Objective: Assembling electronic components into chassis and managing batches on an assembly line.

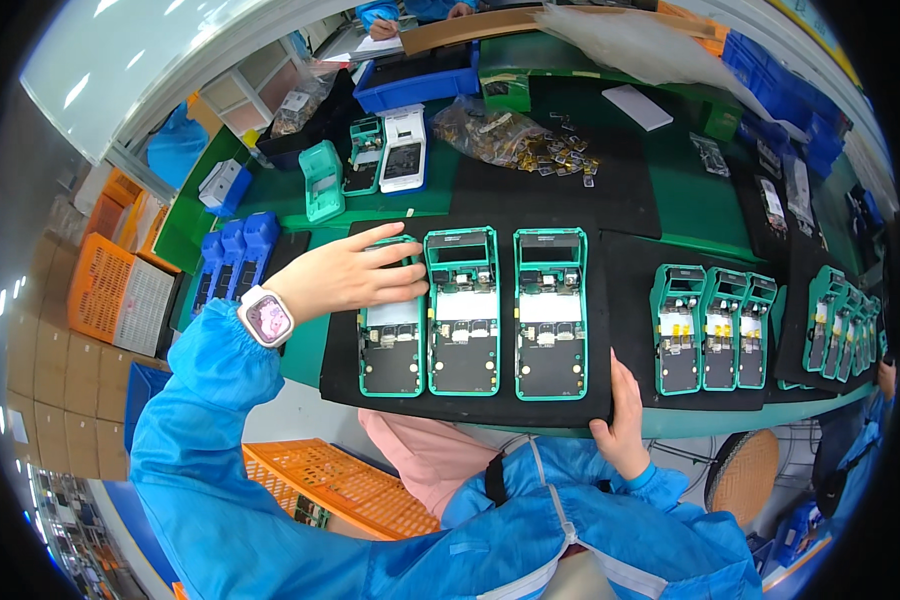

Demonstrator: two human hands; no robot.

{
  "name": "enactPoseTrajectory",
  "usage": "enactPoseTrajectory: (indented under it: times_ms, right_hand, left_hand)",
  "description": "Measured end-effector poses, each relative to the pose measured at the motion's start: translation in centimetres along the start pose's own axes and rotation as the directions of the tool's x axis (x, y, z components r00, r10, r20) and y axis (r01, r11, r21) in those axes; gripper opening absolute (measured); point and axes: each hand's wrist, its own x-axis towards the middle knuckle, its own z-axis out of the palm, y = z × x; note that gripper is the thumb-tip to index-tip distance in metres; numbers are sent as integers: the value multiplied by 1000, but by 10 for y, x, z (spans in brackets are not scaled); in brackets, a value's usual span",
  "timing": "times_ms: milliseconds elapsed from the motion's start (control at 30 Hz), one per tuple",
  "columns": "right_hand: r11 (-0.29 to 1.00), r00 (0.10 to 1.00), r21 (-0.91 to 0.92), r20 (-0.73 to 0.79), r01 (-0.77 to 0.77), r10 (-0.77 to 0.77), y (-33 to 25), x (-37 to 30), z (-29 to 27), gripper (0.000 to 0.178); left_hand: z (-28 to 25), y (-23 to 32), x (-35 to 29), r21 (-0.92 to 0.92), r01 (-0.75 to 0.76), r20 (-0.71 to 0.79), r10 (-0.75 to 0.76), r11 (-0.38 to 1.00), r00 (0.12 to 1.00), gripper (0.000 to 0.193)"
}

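Note:
Three green handheld terminal housings with exposed circuit boards stand side by side on a black mat (470, 408). Over the upper part of the leftmost housing (391, 345) lies my left hand (355, 270), its fingertips curled at the housing's right edge; the thumb is hidden. Beside it are the middle housing (463, 340) and, after a wider gap, the right housing (551, 345). My right hand (625, 420) grips the mat's near right corner, with the fingers along its side and the thumb at the front edge.
More open green housings (720, 330) stand in rows at right. Behind lie a plastic bag (485, 130), loose small parts (560, 155), a white terminal (403, 150) and a blue bin (417, 80). Blue housings (235, 255) sit at left. An orange crate (360, 490) is below the bench.

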Motion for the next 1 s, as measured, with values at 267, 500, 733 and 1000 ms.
enactPoseTrajectory:
  times_ms: [267,500,733,1000]
  right_hand:
    - [999,999,-13,-3,-46,46,3,-4,1,99]
    - [998,998,16,-3,-65,65,2,-5,2,101]
    - [1000,1000,-14,11,-7,7,6,-4,2,98]
    - [1000,1000,-1,-6,31,-31,3,1,0,96]
  left_hand:
    - [7,57,-38,-901,429,159,-874,62,459,65]
    - [14,110,-33,-815,559,384,-863,-151,327,39]
    - [16,112,-19,-765,609,423,-876,-210,230,37]
    - [18,108,-16,-732,671,345,-913,-118,216,34]
